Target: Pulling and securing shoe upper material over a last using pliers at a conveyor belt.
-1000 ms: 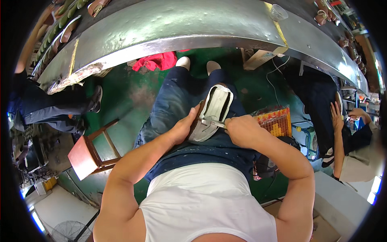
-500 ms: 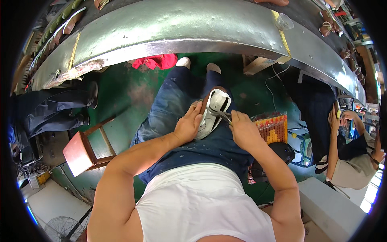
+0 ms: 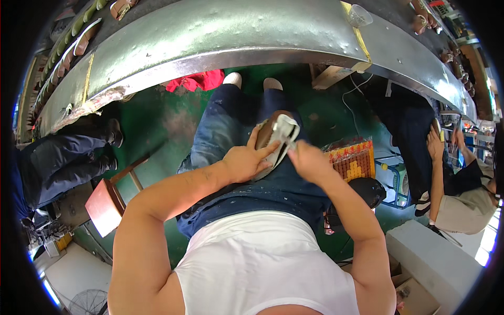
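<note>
A shoe upper [image 3: 287, 125] with a brown outside and a white lining edge lies across my lap, its brown end pointing away from me. My left hand [image 3: 245, 160] grips its left side, the fingers reaching over the white edge. On the right, my right hand [image 3: 311, 161] is closed and partly blurred, close against the shoe. From it, a pair of metal pincers [image 3: 287, 143] reaches onto the white edge; motion smears the pincers, and their jaws cannot be made out.
A metal-topped bench [image 3: 220, 34] curves across in front, with several shoes on its far side and a clear plastic cup [image 3: 359, 16]. A stool [image 3: 104, 207] stands left, a beaded seat mat [image 3: 353, 163] right. People sit on both sides; red cloth [image 3: 197, 80] lies under the bench.
The shoe has rolled so that more of its brown side shows. My left fingers have moved further over the white edge. My right hand has shifted slightly left with the pincers, which are now blurred.
</note>
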Motion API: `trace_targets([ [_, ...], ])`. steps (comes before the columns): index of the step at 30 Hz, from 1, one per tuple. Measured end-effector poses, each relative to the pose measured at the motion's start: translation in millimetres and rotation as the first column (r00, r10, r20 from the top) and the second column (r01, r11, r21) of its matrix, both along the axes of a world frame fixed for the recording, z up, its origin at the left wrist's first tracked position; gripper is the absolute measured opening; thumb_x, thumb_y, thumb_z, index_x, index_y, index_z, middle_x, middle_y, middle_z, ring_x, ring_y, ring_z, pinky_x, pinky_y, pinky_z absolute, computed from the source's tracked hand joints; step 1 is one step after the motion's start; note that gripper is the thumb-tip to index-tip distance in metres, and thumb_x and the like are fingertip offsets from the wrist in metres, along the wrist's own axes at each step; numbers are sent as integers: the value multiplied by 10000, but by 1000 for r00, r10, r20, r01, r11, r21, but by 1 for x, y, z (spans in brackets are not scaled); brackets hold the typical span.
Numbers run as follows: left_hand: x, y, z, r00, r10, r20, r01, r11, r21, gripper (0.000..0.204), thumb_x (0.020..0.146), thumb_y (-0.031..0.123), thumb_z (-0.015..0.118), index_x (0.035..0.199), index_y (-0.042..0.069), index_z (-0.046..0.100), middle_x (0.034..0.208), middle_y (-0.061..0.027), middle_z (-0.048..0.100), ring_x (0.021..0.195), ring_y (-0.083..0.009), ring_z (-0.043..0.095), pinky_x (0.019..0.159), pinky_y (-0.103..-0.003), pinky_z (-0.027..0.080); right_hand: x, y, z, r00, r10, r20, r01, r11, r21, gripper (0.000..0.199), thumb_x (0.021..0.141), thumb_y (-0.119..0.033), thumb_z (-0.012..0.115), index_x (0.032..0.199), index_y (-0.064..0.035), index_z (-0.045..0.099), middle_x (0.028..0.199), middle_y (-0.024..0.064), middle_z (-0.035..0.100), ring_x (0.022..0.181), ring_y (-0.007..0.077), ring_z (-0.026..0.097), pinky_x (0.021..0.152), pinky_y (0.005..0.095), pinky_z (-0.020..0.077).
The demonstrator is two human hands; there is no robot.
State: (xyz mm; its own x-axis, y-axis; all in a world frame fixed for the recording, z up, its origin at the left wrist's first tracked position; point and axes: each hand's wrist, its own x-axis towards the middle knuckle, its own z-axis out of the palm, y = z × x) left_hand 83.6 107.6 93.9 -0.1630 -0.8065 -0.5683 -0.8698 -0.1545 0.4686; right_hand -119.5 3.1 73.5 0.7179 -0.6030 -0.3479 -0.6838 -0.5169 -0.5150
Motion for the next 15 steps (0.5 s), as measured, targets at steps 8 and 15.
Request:
trace_targets([
  [8, 15, 46, -26, 816, 491, -304, -482, 869, 112, 983, 743, 285, 792, 1518, 44, 238, 1210, -332, 590, 1115, -457, 590, 938, -434, 496, -30, 9, -1, 981, -134, 140, 92, 958, 271, 408, 982, -350, 524, 1079, 44, 559, 892, 230, 663, 852, 406, 657, 770, 456, 511],
  [15, 47, 7, 69, 890, 298, -346, -425, 817, -390, 578, 724, 136, 814, 1229, 37, 551, 972, -153, 680, 884, -240, 691, 789, -335, 538, -66, 48, -52, 683, -617, 390, 362, 751, 553, 276, 913, -176, 624, 1116, 4, 575, 890, 68, 642, 793, 175, 616, 793, 310, 496],
])
